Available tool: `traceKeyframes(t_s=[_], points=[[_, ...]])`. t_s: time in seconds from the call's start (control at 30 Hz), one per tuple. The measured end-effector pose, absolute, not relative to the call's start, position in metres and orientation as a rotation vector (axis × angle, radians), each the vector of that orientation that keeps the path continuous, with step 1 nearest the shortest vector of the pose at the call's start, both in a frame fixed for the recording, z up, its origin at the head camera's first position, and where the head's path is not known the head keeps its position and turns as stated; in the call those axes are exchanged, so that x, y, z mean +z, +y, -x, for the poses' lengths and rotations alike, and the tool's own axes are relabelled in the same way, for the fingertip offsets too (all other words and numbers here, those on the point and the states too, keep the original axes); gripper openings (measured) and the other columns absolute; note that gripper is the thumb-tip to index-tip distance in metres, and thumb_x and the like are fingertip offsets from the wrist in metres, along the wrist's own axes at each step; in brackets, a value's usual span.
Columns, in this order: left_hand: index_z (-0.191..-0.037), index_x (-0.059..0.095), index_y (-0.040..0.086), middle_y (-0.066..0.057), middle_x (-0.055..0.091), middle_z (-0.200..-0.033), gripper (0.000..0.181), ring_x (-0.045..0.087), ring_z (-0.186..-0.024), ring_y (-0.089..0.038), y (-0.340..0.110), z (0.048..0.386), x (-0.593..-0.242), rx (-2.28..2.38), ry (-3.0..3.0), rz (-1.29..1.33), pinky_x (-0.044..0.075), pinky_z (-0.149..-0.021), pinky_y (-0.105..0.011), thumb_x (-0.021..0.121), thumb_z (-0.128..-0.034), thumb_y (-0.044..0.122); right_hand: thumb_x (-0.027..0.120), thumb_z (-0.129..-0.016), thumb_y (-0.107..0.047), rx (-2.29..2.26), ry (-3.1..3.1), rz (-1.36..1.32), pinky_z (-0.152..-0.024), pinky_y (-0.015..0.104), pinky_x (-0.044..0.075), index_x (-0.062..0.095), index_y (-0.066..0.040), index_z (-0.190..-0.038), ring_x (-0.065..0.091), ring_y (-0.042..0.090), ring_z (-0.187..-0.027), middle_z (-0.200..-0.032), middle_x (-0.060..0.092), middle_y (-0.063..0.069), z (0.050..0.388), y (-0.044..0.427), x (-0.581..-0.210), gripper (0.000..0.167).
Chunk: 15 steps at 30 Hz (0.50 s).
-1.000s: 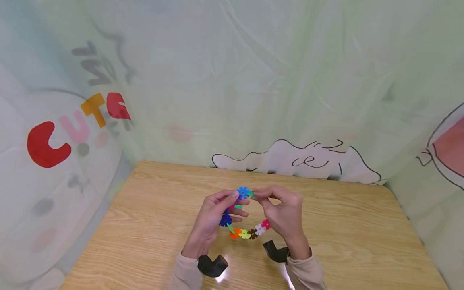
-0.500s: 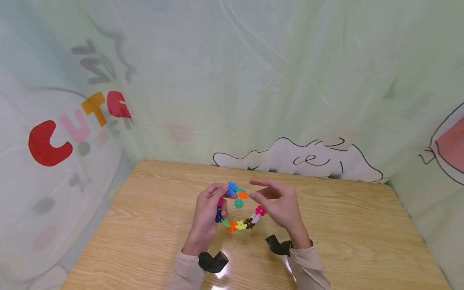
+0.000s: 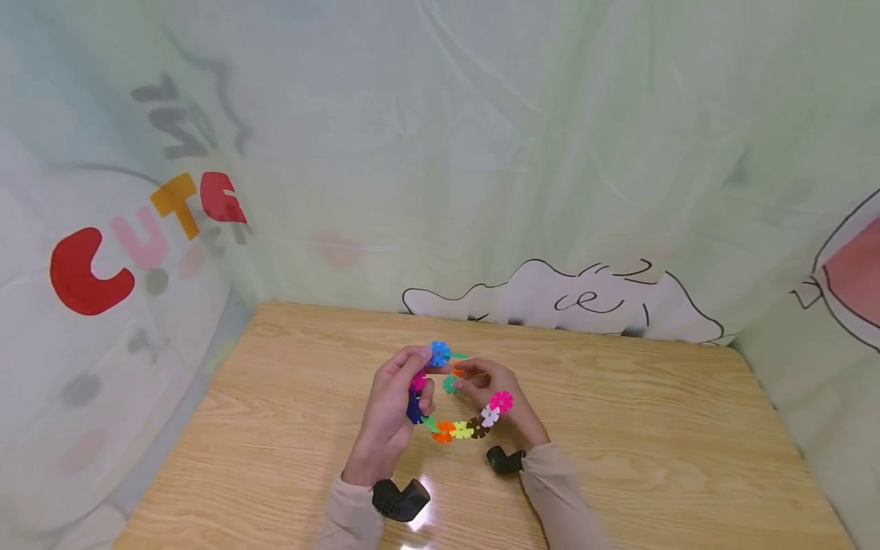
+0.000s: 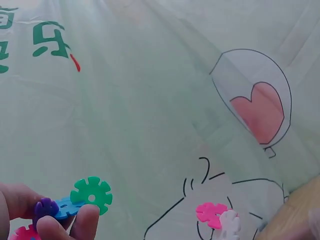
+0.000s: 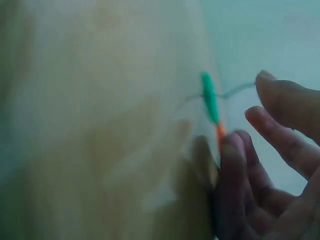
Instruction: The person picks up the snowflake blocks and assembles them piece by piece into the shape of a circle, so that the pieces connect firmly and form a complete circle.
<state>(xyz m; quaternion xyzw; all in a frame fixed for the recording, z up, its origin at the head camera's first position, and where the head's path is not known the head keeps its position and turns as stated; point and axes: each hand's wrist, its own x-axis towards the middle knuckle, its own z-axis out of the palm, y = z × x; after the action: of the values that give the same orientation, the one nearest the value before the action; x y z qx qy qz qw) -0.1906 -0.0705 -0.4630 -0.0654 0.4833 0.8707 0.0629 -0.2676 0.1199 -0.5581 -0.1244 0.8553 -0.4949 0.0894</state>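
Observation:
My left hand [image 3: 390, 401] holds a chain of interlocking plastic flower discs [image 3: 462, 429] above the table. Between thumb and finger is the blue disc [image 3: 440, 354]; a green disc [image 4: 92, 186] joins it in the left wrist view. Below that hand the chain curves right through dark blue, green, orange, yellow and brown to white, ending at a pink disc [image 3: 502, 402]. My right hand [image 3: 498, 386] has its fingertips at an orange disc [image 5: 220, 131], seemingly pinching it, with a teal-green disc [image 5: 210, 97] beside it. The fingers partly cover the orange disc.
A wooden table [image 3: 275, 428] lies under both hands. Behind and at the sides hangs a printed curtain [image 3: 481, 153]. Black wrist mounts [image 3: 402, 500] sit on the inner wrists, one close to the lower chain.
The right hand released the green disc by the blue one, opened its fingers, then moved left and closed in on the orange disc. Left hand shifted slightly left with the chain.

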Motion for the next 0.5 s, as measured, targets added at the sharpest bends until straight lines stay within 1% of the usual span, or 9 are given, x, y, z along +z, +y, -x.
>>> traceKeyframes(t_s=[0.03, 0.1, 0.17, 0.2, 0.27, 0.33, 0.5], points=[[-0.1, 0.068, 0.015, -0.002, 0.076, -0.09, 0.014, 0.045, -0.046, -0.007, -0.071, 0.19, -0.463, 2.634, 1.444, 0.191, 0.038, -0.048, -0.019, 0.062, -0.1081, 0.024, 0.079, -0.097, -0.019, -1.433, 2.574, 0.371, -0.072, 0.033, 0.06, 0.074, -0.007, -0.127, 0.067, 0.021, -0.089, -0.112, 0.071, 0.012, 0.268, 0.114, -0.56, 0.034], [-0.1, 0.067, 0.015, -0.002, 0.075, -0.091, 0.014, 0.044, -0.046, -0.007, -0.071, 0.19, -0.462, 2.634, 1.415, 0.179, 0.038, -0.048, -0.019, 0.061, -0.1085, 0.024, 0.083, -0.093, -0.021, -1.344, 2.637, 0.358, -0.061, 0.027, 0.052, 0.078, -0.012, -0.122, 0.06, 0.017, -0.08, -0.101, 0.066, 0.006, 0.269, 0.107, -0.563, 0.031], [-0.101, 0.067, 0.015, -0.002, 0.075, -0.093, 0.014, 0.044, -0.047, -0.007, -0.071, 0.189, -0.462, 2.627, 1.397, 0.17, 0.038, -0.048, -0.019, 0.06, -0.1091, 0.024, 0.087, -0.09, -0.022, -1.252, 2.7, 0.361, -0.057, 0.026, 0.044, 0.082, -0.016, -0.113, 0.054, 0.016, -0.074, -0.091, 0.059, 0.002, 0.27, 0.102, -0.567, 0.025], [-0.101, 0.066, 0.015, -0.002, 0.075, -0.093, 0.014, 0.044, -0.047, -0.007, -0.071, 0.189, -0.462, 2.627, 1.393, 0.168, 0.038, -0.049, -0.019, 0.059, -0.1093, 0.024, 0.088, -0.089, -0.022, -1.225, 2.716, 0.364, -0.057, 0.026, 0.043, 0.083, -0.017, -0.109, 0.052, 0.017, -0.073, -0.089, 0.057, 0.001, 0.27, 0.101, -0.567, 0.021], [-0.102, 0.066, 0.015, -0.003, 0.075, -0.095, 0.014, 0.044, -0.047, -0.007, -0.071, 0.189, -0.462, 2.626, 1.39, 0.161, 0.038, -0.049, -0.019, 0.059, -0.1098, 0.024, 0.089, -0.087, -0.021, -1.145, 2.766, 0.408, -0.059, 0.027, 0.04, 0.083, -0.015, -0.102, 0.051, 0.016, -0.071, -0.085, 0.056, 0.001, 0.269, 0.099, -0.565, 0.017], [-0.103, 0.066, 0.015, -0.004, 0.076, -0.096, 0.014, 0.044, -0.047, -0.007, -0.072, 0.189, -0.462, 2.628, 1.392, 0.157, 0.037, -0.049, -0.019, 0.058, -0.11, 0.024, 0.09, -0.086, -0.02, -1.094, 2.793, 0.425, -0.063, 0.028, 0.042, 0.081, -0.014, -0.096, 0.052, 0.015, -0.073, -0.085, 0.057, 0.001, 0.269, 0.098, -0.563, 0.015], [-0.103, 0.066, 0.016, -0.003, 0.076, -0.097, 0.014, 0.043, -0.046, -0.006, -0.075, 0.19, -0.46, 2.628, 1.406, 0.154, 0.035, -0.049, -0.02, 0.057, -0.1105, 0.024, 0.092, -0.084, -0.021, -1.048, 2.784, 0.375, -0.071, 0.03, 0.048, 0.072, -0.013, -0.088, 0.054, 0.017, -0.076, -0.088, 0.059, 0.003, 0.272, 0.099, -0.561, 0.022]])
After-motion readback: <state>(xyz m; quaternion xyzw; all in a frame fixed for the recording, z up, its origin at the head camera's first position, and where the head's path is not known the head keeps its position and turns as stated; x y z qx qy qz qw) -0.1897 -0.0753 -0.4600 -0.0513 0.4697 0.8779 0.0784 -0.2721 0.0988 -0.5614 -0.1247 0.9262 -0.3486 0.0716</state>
